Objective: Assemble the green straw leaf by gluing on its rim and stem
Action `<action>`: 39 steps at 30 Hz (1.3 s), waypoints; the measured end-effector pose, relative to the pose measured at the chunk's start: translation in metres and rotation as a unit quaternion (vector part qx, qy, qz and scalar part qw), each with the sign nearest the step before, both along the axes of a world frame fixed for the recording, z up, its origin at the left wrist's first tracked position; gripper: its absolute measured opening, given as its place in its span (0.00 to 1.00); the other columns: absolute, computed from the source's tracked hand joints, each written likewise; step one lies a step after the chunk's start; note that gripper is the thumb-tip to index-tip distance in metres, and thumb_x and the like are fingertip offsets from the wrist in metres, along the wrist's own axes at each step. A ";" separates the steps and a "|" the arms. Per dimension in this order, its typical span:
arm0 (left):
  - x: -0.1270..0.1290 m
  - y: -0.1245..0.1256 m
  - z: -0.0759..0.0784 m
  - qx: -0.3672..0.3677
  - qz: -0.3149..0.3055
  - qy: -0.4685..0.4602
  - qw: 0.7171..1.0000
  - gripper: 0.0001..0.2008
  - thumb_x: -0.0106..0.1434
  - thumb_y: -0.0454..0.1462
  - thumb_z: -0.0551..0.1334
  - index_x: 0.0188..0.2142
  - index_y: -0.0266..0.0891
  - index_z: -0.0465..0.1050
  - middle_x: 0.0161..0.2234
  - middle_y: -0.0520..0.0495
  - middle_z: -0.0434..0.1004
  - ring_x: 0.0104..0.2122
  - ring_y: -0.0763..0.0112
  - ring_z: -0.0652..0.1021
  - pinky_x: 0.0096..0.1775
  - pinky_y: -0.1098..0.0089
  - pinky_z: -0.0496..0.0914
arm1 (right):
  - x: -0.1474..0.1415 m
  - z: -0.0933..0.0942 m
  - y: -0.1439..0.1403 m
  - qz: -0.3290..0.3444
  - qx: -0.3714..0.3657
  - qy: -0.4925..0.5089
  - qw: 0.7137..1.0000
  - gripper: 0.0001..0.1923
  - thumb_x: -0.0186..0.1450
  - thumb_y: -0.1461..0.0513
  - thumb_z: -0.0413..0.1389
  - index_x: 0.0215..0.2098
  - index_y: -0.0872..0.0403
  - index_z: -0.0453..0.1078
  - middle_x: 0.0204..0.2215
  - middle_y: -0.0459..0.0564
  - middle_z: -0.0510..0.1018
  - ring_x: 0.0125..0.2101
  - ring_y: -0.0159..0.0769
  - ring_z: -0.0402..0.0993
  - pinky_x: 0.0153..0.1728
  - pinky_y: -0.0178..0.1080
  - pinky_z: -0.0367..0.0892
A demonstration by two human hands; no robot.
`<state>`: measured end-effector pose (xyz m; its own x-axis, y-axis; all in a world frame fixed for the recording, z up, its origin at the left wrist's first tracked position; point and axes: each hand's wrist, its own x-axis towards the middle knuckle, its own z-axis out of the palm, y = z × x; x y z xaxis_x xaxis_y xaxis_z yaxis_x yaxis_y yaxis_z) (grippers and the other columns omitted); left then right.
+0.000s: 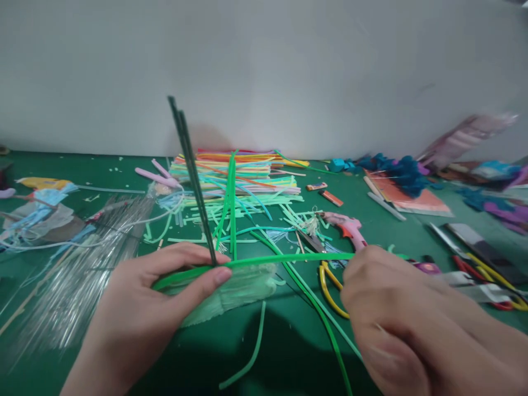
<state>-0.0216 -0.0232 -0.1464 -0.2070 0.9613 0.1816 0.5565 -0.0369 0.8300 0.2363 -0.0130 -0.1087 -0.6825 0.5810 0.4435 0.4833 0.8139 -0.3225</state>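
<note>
While a green strip [284,257] is stretched level above a green table [289,352], it is pinched at one end between the thumb and forefinger of the left hand [165,289], whose fingers are closed tight on it. Caught in that same pinch is a bundle of dark thin wires [193,176], which is held nearly upright and leans slightly away from the grip. At the strip's far end the right hand [396,319] is curled shut, with the strip running into it; the fingertips are hidden by the back of the hand, so the exact hold cannot be told. Just under the left-hand pinch a pale green crumpled sheet [243,286] is seen, touching the table. Beside the right hand's grip yellow-handled scissors [330,286] are laid, and just beyond it a pink glue gun [346,228]. Farther off, behind the strip, a stack of coloured strips [243,176] is piled by the wall. Well left of the left hand, clear plastic sticks [78,269] are spread out.
</note>
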 end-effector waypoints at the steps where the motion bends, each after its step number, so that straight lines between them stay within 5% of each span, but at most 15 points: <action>1: 0.001 0.000 0.000 -0.007 0.003 -0.007 1.000 0.04 0.51 0.45 0.73 0.27 0.53 0.84 0.30 0.55 0.86 0.30 0.68 0.83 0.36 0.74 0.79 | -0.007 0.002 0.005 -0.002 0.013 0.011 1.000 0.07 0.69 0.65 0.54 0.36 0.49 0.74 0.29 0.48 0.76 0.34 0.40 0.73 0.39 0.43 0.71; 7: 0.002 0.003 0.001 -0.015 -0.042 -0.027 0.999 0.06 0.52 0.45 0.73 0.31 0.54 0.84 0.33 0.56 0.86 0.33 0.68 0.85 0.36 0.76 0.78 | -0.029 0.001 0.030 -0.028 0.029 -0.016 0.999 0.18 0.68 0.62 0.59 0.55 0.57 0.71 0.47 0.56 0.77 0.48 0.43 0.71 0.49 0.46 0.71; 15: 0.005 0.003 0.020 0.011 -0.129 0.023 0.991 0.04 0.55 0.42 0.71 0.31 0.57 0.83 0.30 0.61 0.85 0.30 0.74 0.83 0.32 0.82 0.75 | -0.036 -0.001 0.028 0.023 -0.028 -0.020 0.999 0.09 0.70 0.63 0.56 0.43 0.57 0.78 0.36 0.51 0.78 0.36 0.36 0.73 0.35 0.40 0.71; 21: 0.010 0.005 0.022 0.008 -0.154 0.048 0.987 0.01 0.58 0.43 0.70 0.31 0.56 0.82 0.29 0.62 0.83 0.30 0.76 0.82 0.33 0.83 0.74 | -0.035 -0.004 0.028 0.028 -0.049 -0.017 0.998 0.09 0.70 0.66 0.55 0.40 0.58 0.78 0.32 0.49 0.78 0.35 0.34 0.74 0.35 0.37 0.70; 26: 0.008 0.005 0.022 0.008 -0.144 0.045 0.989 0.01 0.57 0.43 0.70 0.29 0.56 0.82 0.31 0.61 0.84 0.33 0.75 0.83 0.37 0.82 0.74 | -0.029 -0.005 0.030 0.028 -0.047 0.004 0.999 0.12 0.70 0.61 0.58 0.51 0.56 0.76 0.40 0.49 0.80 0.38 0.31 0.75 0.39 0.34 0.70; 30: -0.002 0.005 0.018 -0.032 -0.094 0.024 0.995 0.10 0.50 0.49 0.74 0.33 0.55 0.83 0.33 0.58 0.86 0.34 0.68 0.84 0.37 0.76 0.77 | -0.031 -0.007 0.039 0.042 -0.068 0.047 0.996 0.10 0.71 0.65 0.56 0.47 0.55 0.78 0.37 0.47 0.81 0.36 0.29 0.75 0.37 0.31 0.69; 39: -0.018 0.018 -0.017 -0.033 -0.025 -0.089 0.995 0.21 0.50 0.47 0.75 0.44 0.52 0.80 0.42 0.54 0.85 0.41 0.64 0.83 0.40 0.71 0.77 | -0.051 -0.005 0.070 0.026 -0.212 0.018 0.977 0.11 0.65 0.59 0.63 0.45 0.53 0.78 0.41 0.45 0.83 0.41 0.32 0.77 0.41 0.34 0.67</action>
